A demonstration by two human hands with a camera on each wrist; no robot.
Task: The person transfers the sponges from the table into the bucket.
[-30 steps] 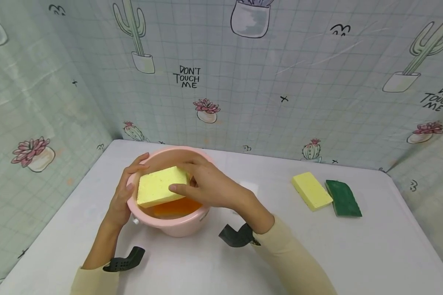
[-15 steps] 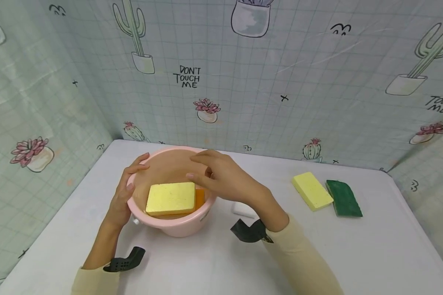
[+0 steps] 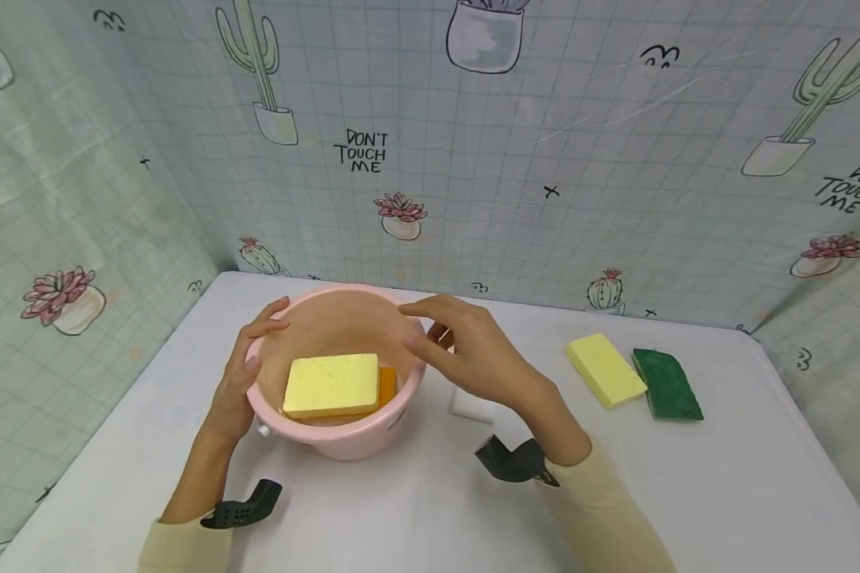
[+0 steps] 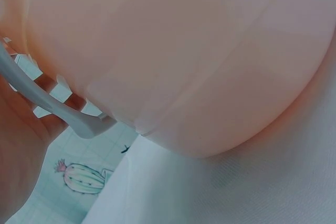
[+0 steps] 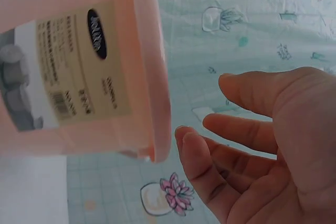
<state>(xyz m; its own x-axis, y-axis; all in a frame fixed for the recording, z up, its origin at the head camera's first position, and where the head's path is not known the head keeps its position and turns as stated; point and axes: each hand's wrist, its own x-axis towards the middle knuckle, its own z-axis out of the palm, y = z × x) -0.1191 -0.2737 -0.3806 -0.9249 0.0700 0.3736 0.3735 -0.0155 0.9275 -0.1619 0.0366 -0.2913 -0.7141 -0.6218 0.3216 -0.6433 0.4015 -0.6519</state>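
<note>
A pink plastic bucket [image 3: 337, 318] stands on the left of the white table. Inside it a yellow sponge [image 3: 333, 385] lies flat over something orange [image 3: 388, 385] that is mostly hidden. My left hand [image 3: 233, 390] grips the bucket's left side, fingertips over the rim. In the left wrist view the bucket's grey handle [image 4: 68, 115] passes in front of that hand's fingers. By the right rim my right hand [image 3: 476, 350] hovers with bent, relaxed fingers and holds nothing. The right wrist view shows its fingers [image 5: 241, 132] apart from the labelled bucket wall [image 5: 142, 77].
To the right lie another yellow sponge [image 3: 605, 371] and a dark green scouring pad [image 3: 666, 385], close side by side. A small white object [image 3: 472, 407] sits right of the bucket, beneath the right hand. A printed curtain [image 3: 473, 199] rises behind the table.
My right hand lets go of the yellow sponge, which drops flat into the bucket. It then moves right, out over the rim. The left hand stays put.
</note>
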